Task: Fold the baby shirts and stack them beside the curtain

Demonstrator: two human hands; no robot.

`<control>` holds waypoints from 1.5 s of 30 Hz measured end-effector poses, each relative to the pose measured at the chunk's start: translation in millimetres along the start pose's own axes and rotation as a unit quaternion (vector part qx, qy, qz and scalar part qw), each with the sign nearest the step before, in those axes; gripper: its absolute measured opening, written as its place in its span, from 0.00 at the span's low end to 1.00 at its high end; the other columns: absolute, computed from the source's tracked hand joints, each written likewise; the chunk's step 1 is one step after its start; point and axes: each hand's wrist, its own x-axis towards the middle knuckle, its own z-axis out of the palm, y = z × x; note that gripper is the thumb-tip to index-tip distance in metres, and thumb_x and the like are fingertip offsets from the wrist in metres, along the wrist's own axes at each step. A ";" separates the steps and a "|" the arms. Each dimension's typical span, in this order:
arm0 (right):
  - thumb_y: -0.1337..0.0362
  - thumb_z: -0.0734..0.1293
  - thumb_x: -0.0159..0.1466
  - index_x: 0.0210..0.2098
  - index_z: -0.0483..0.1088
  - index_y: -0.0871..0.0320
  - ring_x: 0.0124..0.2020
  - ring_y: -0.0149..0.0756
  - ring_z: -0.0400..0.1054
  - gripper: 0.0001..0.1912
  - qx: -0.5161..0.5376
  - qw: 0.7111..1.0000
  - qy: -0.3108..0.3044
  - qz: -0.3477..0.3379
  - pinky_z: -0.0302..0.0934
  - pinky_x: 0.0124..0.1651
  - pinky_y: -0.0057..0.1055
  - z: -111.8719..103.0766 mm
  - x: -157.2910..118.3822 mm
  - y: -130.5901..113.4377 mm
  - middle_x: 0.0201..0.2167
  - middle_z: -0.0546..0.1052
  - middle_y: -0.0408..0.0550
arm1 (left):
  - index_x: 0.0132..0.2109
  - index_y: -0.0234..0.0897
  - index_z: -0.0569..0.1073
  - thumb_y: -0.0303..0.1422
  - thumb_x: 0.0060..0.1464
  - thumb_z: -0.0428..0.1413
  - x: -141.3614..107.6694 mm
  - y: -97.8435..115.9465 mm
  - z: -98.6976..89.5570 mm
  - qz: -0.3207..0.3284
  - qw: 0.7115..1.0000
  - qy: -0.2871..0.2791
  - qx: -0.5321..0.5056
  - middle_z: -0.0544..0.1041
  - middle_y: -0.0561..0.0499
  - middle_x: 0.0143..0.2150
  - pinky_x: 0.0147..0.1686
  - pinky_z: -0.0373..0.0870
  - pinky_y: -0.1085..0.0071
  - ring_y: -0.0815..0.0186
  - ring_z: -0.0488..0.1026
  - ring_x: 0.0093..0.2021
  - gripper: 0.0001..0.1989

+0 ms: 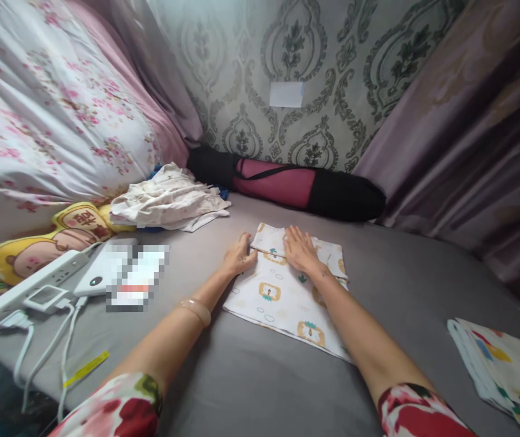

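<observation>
A white cloth printed with orange lion faces and green tufts lies on the grey sheet in front of me, its far part folded over. My right hand lies flat on the folded part, fingers stretched forward and nothing gripped. At the cloth's far left corner, my left hand rests on its side with fingers apart, the thumb touching the edge of the fold. A pale bangle circles my left wrist.
A crumpled white cloth lies at the back left, near a yellow pig cushion. A power strip with cables runs along the left. A black and pink bag lies by the wall. Another folded cloth is at right.
</observation>
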 end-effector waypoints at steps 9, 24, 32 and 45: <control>0.56 0.44 0.71 0.69 0.45 0.69 0.71 0.39 0.36 0.33 0.038 0.998 -0.039 -0.008 0.31 0.70 0.40 21.7 18.8 -21.4 0.71 0.46 0.53 | 0.55 0.38 0.63 0.32 0.53 0.51 1.2 -2.6 1.0 0.008 1.000 0.006 -0.011 0.67 0.42 0.57 0.56 0.65 0.59 0.56 0.68 0.56 0.22; 0.57 0.46 0.71 0.68 0.49 0.70 0.70 0.42 0.40 0.31 0.061 0.998 0.009 0.002 0.31 0.69 0.45 36.0 56.9 -85.4 0.70 0.50 0.56 | 0.55 0.36 0.62 0.27 0.50 0.49 2.9 -8.3 4.2 0.026 0.998 0.035 -0.041 0.69 0.41 0.54 0.56 0.65 0.61 0.59 0.68 0.54 0.23; 0.60 0.48 0.71 0.69 0.48 0.68 0.71 0.39 0.40 0.30 0.163 0.986 0.012 -0.012 0.34 0.70 0.39 27.4 54.4 -75.9 0.70 0.49 0.54 | 0.61 0.34 0.61 0.27 0.52 0.45 5.3 -14.0 5.4 0.127 0.991 0.010 -0.050 0.68 0.40 0.59 0.60 0.61 0.58 0.58 0.65 0.58 0.27; 0.53 0.48 0.72 0.69 0.48 0.67 0.71 0.47 0.36 0.32 0.050 0.984 0.025 0.170 0.28 0.70 0.49 12.4 -41.1 50.1 0.70 0.48 0.57 | 0.57 0.36 0.70 0.40 0.58 0.48 4.6 -15.9 11.5 0.153 0.986 -0.047 0.047 0.66 0.42 0.64 0.63 0.59 0.56 0.54 0.63 0.64 0.23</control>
